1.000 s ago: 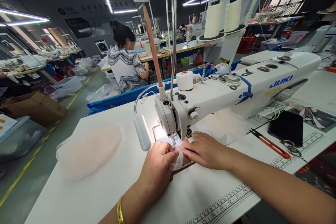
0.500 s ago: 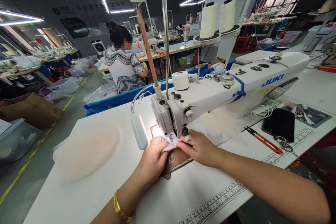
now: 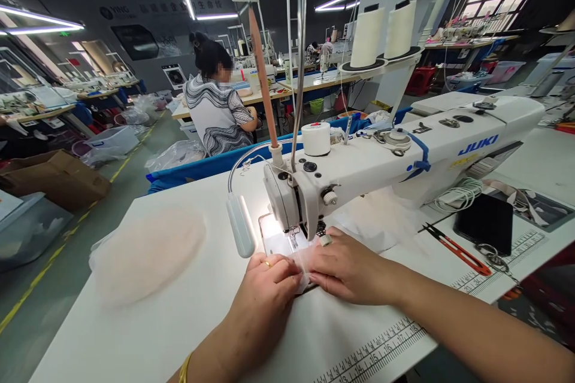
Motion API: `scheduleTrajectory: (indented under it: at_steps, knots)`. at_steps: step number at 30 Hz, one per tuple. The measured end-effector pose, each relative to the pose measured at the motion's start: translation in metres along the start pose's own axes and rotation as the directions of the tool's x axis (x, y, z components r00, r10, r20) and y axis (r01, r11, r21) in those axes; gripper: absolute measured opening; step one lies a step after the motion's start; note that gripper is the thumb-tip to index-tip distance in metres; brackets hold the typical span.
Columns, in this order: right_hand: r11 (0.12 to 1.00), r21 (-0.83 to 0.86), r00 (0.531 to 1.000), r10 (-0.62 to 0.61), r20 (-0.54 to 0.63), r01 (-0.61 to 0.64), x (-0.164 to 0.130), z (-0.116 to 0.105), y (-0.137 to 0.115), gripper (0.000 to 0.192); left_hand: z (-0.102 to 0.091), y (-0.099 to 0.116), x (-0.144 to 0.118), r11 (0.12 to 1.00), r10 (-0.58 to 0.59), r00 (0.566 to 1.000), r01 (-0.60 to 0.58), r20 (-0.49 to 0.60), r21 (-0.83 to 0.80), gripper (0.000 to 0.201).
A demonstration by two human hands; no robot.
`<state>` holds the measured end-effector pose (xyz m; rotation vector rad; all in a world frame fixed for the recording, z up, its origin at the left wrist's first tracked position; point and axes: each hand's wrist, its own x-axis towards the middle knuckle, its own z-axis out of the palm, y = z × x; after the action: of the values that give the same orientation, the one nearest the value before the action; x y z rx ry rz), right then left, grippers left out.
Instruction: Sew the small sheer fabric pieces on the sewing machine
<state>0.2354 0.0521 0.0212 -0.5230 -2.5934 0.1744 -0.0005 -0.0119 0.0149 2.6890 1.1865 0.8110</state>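
A piece of sheer whitish fabric [image 3: 305, 258] lies just in front of the presser foot [image 3: 293, 238] of a white JUKI sewing machine [image 3: 366, 170]. My left hand [image 3: 265, 299], with a ring on one finger, pinches the fabric's near left side. From the right, my right hand [image 3: 353, 266] grips the same piece, its fingers close under the machine head. Both thumbs meet near the fabric's front end. My hands hide part of the piece and most of the brown plate under it. A small lamp [image 3: 240, 225] lights the needle area.
Sheer pale pieces [image 3: 148, 254] are piled at the left; more pale fabric [image 3: 381, 215] lies behind my right hand. Orange-handled thread snips [image 3: 458, 249], a black phone [image 3: 485, 222] and a coiled white cable [image 3: 458, 194] are at the right. A person [image 3: 218, 96] sits beyond the table.
Both hands have drawn slightly toward me, away from the needle, with the fabric. My left hand has turned knuckles up, and the view has shifted slightly.
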Motion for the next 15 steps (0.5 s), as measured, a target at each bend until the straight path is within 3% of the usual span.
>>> scheduleTrajectory:
  at_steps: [7, 15]
  knots:
    - [0.993, -0.107, 0.998, 0.059, 0.038, -0.055, 0.003, 0.002, 0.001, 0.024, 0.002, -0.009, 0.004, 0.998, -0.027, 0.999, 0.029, -0.035, 0.052, 0.033]
    - [0.987, -0.141, 0.993, 0.084, 0.082, -0.072, 0.001, 0.002, -0.001, 0.024, -0.001, -0.012, 0.008, 0.991, 0.080, 0.993, -0.070, -0.088, 0.110, 0.035]
